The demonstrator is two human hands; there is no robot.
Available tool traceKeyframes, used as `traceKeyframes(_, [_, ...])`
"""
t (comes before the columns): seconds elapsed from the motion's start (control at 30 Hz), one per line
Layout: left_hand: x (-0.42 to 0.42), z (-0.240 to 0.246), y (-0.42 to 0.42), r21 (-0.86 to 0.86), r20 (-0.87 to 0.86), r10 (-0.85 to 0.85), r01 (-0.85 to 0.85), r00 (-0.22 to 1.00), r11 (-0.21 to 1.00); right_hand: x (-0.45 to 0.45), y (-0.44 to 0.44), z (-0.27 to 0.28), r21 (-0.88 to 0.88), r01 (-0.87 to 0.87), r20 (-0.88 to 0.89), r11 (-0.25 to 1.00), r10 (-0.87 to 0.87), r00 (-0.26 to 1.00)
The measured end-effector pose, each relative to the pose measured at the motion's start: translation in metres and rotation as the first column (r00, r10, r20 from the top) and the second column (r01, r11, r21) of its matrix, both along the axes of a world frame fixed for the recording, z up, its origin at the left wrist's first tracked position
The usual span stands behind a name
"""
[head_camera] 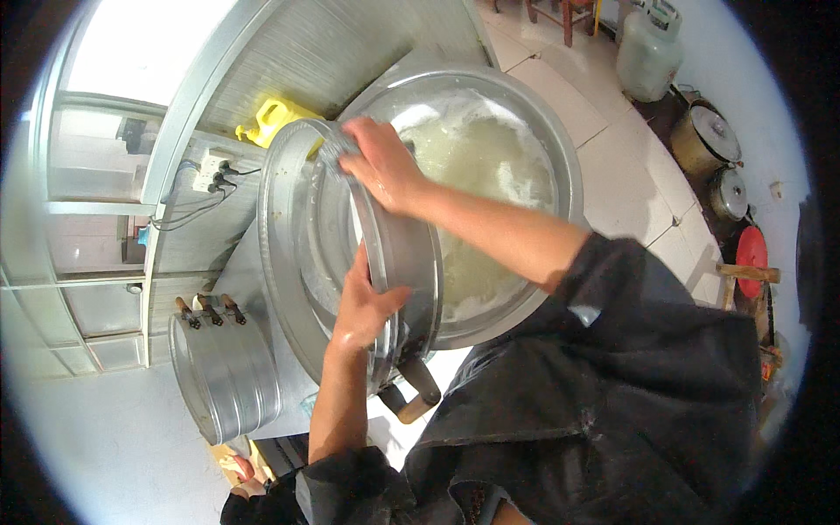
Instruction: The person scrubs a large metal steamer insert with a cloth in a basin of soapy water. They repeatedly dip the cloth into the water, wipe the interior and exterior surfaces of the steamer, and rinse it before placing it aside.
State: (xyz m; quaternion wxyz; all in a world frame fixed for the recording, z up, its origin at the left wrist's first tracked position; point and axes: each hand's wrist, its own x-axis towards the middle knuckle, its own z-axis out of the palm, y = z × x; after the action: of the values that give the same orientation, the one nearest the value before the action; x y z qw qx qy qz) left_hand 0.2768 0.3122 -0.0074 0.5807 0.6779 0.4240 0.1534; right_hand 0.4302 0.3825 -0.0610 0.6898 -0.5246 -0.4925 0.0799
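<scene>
A round metal steamer tier or pot (410, 262) stands tilted on its side over the near left part of a wide metal basin (567, 157) of cloudy, soapy water. My left hand (367, 302) grips its rim, thumb on the outer wall. My right hand (384, 164) presses a grey scouring pad (336, 149) against the upper rim. A dark handle (419, 394) sticks out at the vessel's lower end. Behind it, a large shallow metal pan or lid (279, 197) leans at the left. A yellow plastic jug (279, 118) lies near the wall.
Stacked metal steamer tiers (226, 380) with dark handles stand at lower left. A power strip (211, 169) with plugged cables is on the wall. Across the tiled floor are a gas cylinder (650, 56), lidded pots (709, 138) and a red stool (566, 16). Another person's hand (248, 489) shows at lower left.
</scene>
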Motion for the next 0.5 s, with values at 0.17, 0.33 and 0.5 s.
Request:
traceKeyframes(0.17, [0.013, 0.001, 0.004, -0.039, 0.017, 0.097, -0.096, 0.995, 0.995, 0.005, -0.015, -0.003, 0.028, -0.164, 0.092, 0.986, 0.161, 0.983])
traceKeyframes(0.33, [0.011, 0.003, 0.014, -0.117, 0.068, 0.182, -0.173, 0.981, 0.978, -0.021, -0.079, -0.028, 0.134, -0.282, 0.107, 0.950, 0.269, 0.957])
traceKeyframes(0.5, [0.009, 0.003, -0.017, 0.031, -0.057, 0.182, -0.181, 0.982, 0.983, 0.002, 0.013, -0.025, -0.299, -0.242, -0.166, 0.923, 0.200, 0.966])
